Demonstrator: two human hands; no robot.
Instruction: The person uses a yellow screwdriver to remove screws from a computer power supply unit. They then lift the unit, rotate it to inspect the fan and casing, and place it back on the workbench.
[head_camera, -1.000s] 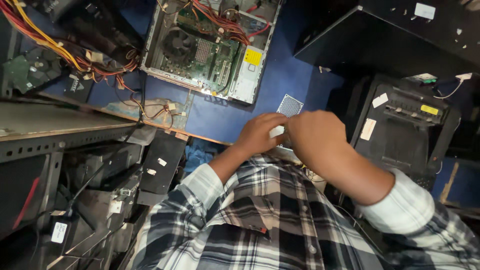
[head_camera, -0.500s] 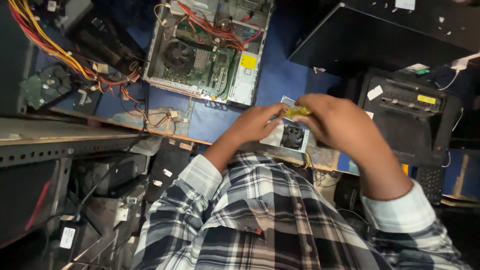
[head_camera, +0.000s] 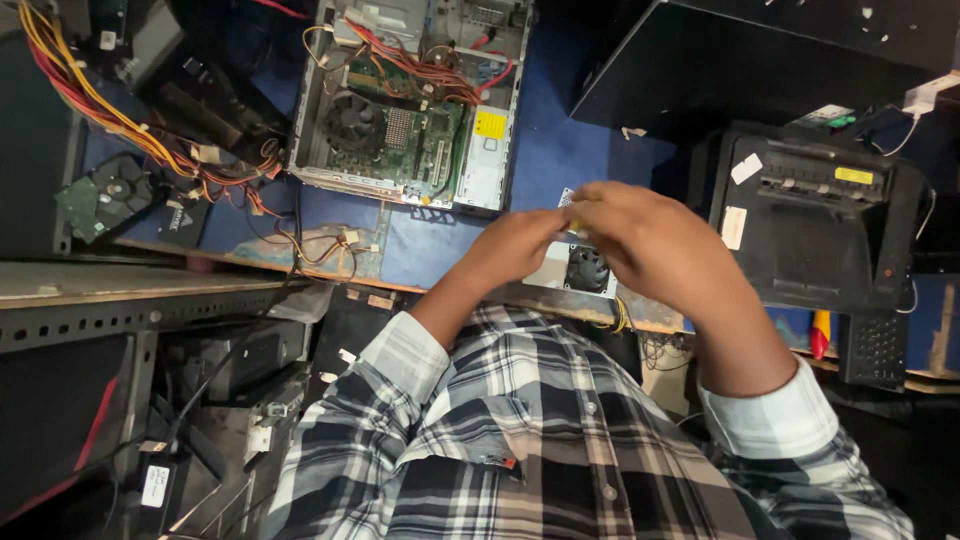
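Observation:
My left hand (head_camera: 515, 245) and my right hand (head_camera: 650, 245) meet fingertip to fingertip above the blue table edge. Between the fingers shows a small yellow-green part (head_camera: 575, 227), pinched from both sides; motion blur hides its shape. Right under the hands lies a grey power supply box with a round black fan (head_camera: 587, 268). Both forearms come up out of plaid shirt sleeves at the bottom of the view.
An open desktop computer case (head_camera: 410, 100) with fan, board and red-yellow wires lies beyond the hands. A bare hard drive (head_camera: 105, 195) and a wire bundle (head_camera: 90, 100) lie left. A black machine (head_camera: 820, 220) stands right, a perforated metal rail (head_camera: 150, 310) lower left.
The hands have lifted slightly and stayed together, uncovering the grey fan box beneath them. A yellow-green part has appeared between the fingers. The view has shifted a little.

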